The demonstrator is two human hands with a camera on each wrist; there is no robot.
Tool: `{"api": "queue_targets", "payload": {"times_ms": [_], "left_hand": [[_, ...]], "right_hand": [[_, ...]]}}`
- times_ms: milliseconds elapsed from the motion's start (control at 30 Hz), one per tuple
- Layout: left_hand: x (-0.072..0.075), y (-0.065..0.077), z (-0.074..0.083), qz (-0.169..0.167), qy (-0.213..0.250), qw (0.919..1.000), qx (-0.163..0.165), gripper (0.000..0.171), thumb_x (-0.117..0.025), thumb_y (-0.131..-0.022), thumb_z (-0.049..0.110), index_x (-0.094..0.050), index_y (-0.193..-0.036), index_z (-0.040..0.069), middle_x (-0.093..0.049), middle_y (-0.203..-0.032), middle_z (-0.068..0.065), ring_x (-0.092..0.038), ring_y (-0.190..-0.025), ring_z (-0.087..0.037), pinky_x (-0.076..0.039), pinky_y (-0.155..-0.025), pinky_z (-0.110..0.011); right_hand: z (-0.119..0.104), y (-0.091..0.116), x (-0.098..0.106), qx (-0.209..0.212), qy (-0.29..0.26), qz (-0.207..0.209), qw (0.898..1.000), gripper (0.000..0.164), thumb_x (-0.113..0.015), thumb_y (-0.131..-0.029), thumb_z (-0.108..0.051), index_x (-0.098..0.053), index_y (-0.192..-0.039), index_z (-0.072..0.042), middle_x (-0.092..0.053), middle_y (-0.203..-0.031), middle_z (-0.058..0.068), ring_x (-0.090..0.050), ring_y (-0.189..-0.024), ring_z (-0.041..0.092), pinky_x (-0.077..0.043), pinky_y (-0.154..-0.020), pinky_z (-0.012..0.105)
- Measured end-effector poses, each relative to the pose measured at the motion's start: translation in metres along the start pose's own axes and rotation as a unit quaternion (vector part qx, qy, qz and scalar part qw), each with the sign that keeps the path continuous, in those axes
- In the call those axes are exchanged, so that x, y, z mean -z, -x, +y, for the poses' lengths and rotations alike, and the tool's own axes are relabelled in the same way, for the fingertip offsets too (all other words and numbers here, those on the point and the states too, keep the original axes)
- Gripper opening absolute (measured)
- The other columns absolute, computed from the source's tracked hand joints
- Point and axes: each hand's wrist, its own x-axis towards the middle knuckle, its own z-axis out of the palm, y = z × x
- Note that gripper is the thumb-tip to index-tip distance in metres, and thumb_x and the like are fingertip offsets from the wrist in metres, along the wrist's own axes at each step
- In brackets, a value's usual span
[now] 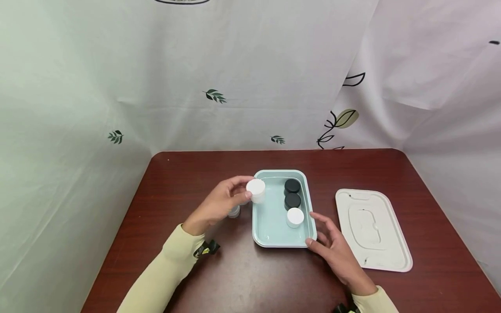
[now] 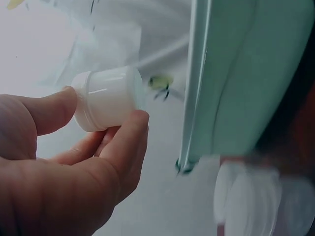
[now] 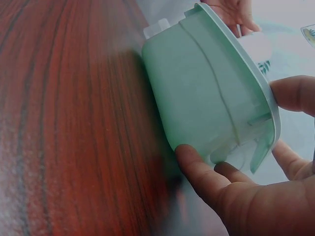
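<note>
My left hand pinches a small white jar with a screw lid between thumb and fingers, over the left rim of a pale green-blue plastic tub. The jar lies sideways in the left wrist view, clear of the tub. Inside the tub, along its right side, stand two black-lidded jars and a white-lidded jar. My right hand holds the tub's near right corner, one digit at the rim and other fingers against the outer wall.
Small clear-sided jars stand on the table left of the tub, partly behind my left hand. A white lid lies flat on the dark red wooden table at the right. A white patterned cloth hangs behind and at the sides.
</note>
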Motion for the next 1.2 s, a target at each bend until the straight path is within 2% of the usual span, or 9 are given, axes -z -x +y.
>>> {"api": "queue_targets", "payload": {"times_ms": [133, 267, 400, 500, 600, 700, 833, 1067, 1200], "left_hand": [[-0.018, 0.000, 0.000, -0.056, -0.014, 0.9983, -0.008, 0.046, -0.068, -0.102, 0.004, -0.056, -0.146, -0.004, -0.071, -0.128, -0.022, -0.072, -0.111, -0.018, -0.057, -0.092, -0.024], [-0.035, -0.001, -0.001, -0.100, -0.048, 0.9938, 0.005, 0.044, -0.068, -0.103, 0.010, -0.059, -0.146, 0.004, -0.071, -0.134, -0.014, -0.070, -0.124, -0.024, -0.057, -0.099, -0.029], [-0.052, -0.004, -0.004, -0.131, -0.104, 0.9859, -0.003, 0.040, -0.069, -0.103, 0.010, -0.063, -0.143, 0.008, -0.069, -0.137, -0.009, -0.069, -0.128, -0.027, -0.056, -0.104, -0.034], [-0.065, -0.007, -0.007, -0.148, -0.146, 0.9779, -0.023, 0.037, -0.070, -0.102, 0.010, -0.065, -0.139, 0.007, -0.070, -0.136, -0.007, -0.070, -0.125, -0.026, -0.055, -0.104, -0.030], [-0.078, -0.007, -0.008, -0.159, -0.178, 0.9702, -0.040, 0.036, -0.072, -0.101, 0.009, -0.066, -0.136, 0.005, -0.071, -0.134, -0.008, -0.072, -0.122, -0.025, -0.054, -0.103, -0.026], [-0.087, -0.006, -0.008, -0.165, -0.206, 0.9630, -0.052, 0.035, -0.073, -0.099, 0.008, -0.067, -0.134, 0.003, -0.072, -0.131, -0.010, -0.072, -0.119, -0.024, -0.055, -0.103, -0.028], [-0.097, -0.008, -0.009, -0.172, -0.244, 0.9529, -0.054, 0.033, -0.074, -0.097, 0.005, -0.068, -0.130, 0.003, -0.073, -0.127, -0.010, -0.072, -0.116, -0.021, -0.055, -0.103, -0.027], [-0.106, -0.011, -0.010, -0.172, -0.295, 0.9390, -0.042, 0.030, -0.078, -0.094, 0.006, -0.071, -0.123, 0.006, -0.075, -0.119, -0.003, -0.071, -0.110, -0.009, -0.054, -0.100, -0.022], [-0.109, -0.012, -0.010, -0.165, -0.333, 0.9272, -0.048, 0.029, -0.081, -0.093, 0.010, -0.074, -0.121, 0.009, -0.077, -0.113, 0.000, -0.071, -0.106, -0.008, -0.054, -0.096, -0.020]], "right_hand": [[0.000, 0.000, 0.000, -0.001, 0.001, 0.001, 1.000, 0.068, -0.069, -0.100, -0.002, -0.037, -0.159, -0.008, -0.045, -0.152, 0.027, -0.066, -0.126, 0.011, -0.059, -0.090, 0.025], [0.000, 0.000, 0.000, -0.001, 0.003, 0.002, 1.000, 0.067, -0.068, -0.100, -0.002, -0.037, -0.159, -0.008, -0.045, -0.152, 0.028, -0.066, -0.126, 0.012, -0.059, -0.090, 0.024], [0.001, 0.000, 0.001, -0.001, 0.002, 0.002, 1.000, 0.067, -0.068, -0.100, -0.001, -0.037, -0.159, -0.008, -0.044, -0.153, 0.028, -0.066, -0.127, 0.012, -0.059, -0.090, 0.024], [0.001, 0.000, 0.001, 0.001, -0.001, 0.000, 1.000, 0.067, -0.067, -0.100, -0.001, -0.036, -0.159, -0.008, -0.043, -0.154, 0.027, -0.066, -0.127, 0.011, -0.059, -0.090, 0.025], [0.002, 0.000, 0.001, 0.006, -0.005, -0.005, 1.000, 0.067, -0.067, -0.101, -0.001, -0.036, -0.159, -0.008, -0.043, -0.154, 0.027, -0.066, -0.125, 0.008, -0.059, -0.090, 0.026], [0.003, -0.001, 0.001, 0.012, -0.006, -0.011, 1.000, 0.067, -0.067, -0.101, -0.001, -0.035, -0.159, -0.007, -0.043, -0.153, 0.026, -0.067, -0.122, 0.005, -0.060, -0.090, 0.026], [0.003, -0.001, 0.001, 0.015, -0.001, -0.012, 1.000, 0.066, -0.067, -0.101, -0.002, -0.036, -0.158, -0.008, -0.045, -0.152, 0.027, -0.066, -0.122, 0.004, -0.059, -0.090, 0.026], [0.002, -0.001, 0.001, 0.007, 0.003, -0.014, 1.000, 0.067, -0.069, -0.101, -0.005, -0.036, -0.159, -0.009, -0.045, -0.153, 0.029, -0.065, -0.123, 0.001, -0.059, -0.090, 0.024], [0.003, -0.001, 0.002, 0.010, 0.001, -0.013, 1.000, 0.067, -0.069, -0.101, -0.004, -0.036, -0.159, -0.009, -0.045, -0.152, 0.029, -0.065, -0.123, 0.002, -0.059, -0.090, 0.024]]}}
